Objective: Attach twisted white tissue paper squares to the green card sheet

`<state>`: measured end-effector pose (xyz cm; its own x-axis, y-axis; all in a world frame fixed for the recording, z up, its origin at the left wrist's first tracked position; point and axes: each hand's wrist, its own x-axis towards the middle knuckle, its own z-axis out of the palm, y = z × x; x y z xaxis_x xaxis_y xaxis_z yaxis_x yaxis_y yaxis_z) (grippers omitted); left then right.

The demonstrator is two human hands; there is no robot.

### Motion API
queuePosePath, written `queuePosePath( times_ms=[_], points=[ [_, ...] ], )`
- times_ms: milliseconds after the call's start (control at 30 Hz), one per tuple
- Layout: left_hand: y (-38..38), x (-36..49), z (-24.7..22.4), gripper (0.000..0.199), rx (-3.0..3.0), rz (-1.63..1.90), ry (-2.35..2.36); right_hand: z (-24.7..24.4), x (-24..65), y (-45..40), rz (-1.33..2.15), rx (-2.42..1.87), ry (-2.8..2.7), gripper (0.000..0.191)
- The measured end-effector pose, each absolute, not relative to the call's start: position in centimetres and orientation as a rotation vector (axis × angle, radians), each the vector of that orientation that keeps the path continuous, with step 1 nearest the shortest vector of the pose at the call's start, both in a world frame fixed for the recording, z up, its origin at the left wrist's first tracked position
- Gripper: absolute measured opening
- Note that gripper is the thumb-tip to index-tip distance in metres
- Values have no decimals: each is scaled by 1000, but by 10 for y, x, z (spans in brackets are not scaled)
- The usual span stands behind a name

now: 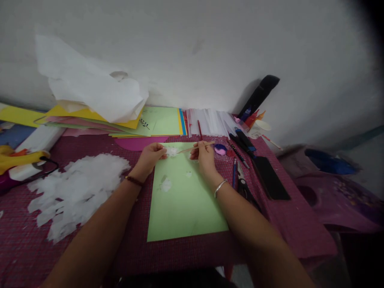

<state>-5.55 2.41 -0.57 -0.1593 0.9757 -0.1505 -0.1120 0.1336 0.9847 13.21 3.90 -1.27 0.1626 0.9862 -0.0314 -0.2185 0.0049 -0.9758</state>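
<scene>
Over the top of a light green paper sheet (186, 208), my left hand (151, 157) pinches a small white paper piece (172, 151) with ragged edges. My right hand (204, 157) grips a thin wooden stick (186, 150), its tip pointing left at the white piece; whether it touches cannot be told. Two small white scraps lie on the sheet, a larger scrap (165, 184) at left and a tiny scrap (189, 174) near the middle. Another pale bit under my right hand is mostly hidden.
A heap of white paper cutouts (81, 188) lies left. Behind are stacked coloured papers (162, 120) and white strips (210, 122). To the right are scissors (242, 182), pens, a purple round lid (220, 149) and a black phone-like slab (271, 178). A yellow glue gun (22, 162) sits far left.
</scene>
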Motion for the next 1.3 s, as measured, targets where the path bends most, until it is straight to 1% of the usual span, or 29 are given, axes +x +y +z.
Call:
queuePosePath(
  times_ms=[233, 400, 600, 767, 933, 1100, 1300],
  points=[
    [25, -56, -8, 26, 939, 1281, 1319, -19, 129, 38, 1234, -1127, -1083, 26],
    [26, -57, -11, 24, 954, 1281, 1326, -21, 127, 40, 1225, -1139, -1087, 27],
    [25, -60, -8, 16, 1109, 1183, 1375, -18, 127, 40, 1252, -1129, -1048, 25],
    [22, -63, -3, 14, 1212, 1102, 1406, -17, 128, 40, 1269, -1135, -1018, 26],
    [24, -59, -8, 14, 1409, 987, 1466, -18, 127, 41, 1250, -1132, -1024, 26],
    [25, -49, -8, 10, 1467, 1017, 1625, -16, 129, 41, 1224, -1124, -969, 24],
    [24, -46, -4, 11, 1477, 1008, 1639, -7, 130, 34, 1125, -1051, -1011, 26]
  ],
)
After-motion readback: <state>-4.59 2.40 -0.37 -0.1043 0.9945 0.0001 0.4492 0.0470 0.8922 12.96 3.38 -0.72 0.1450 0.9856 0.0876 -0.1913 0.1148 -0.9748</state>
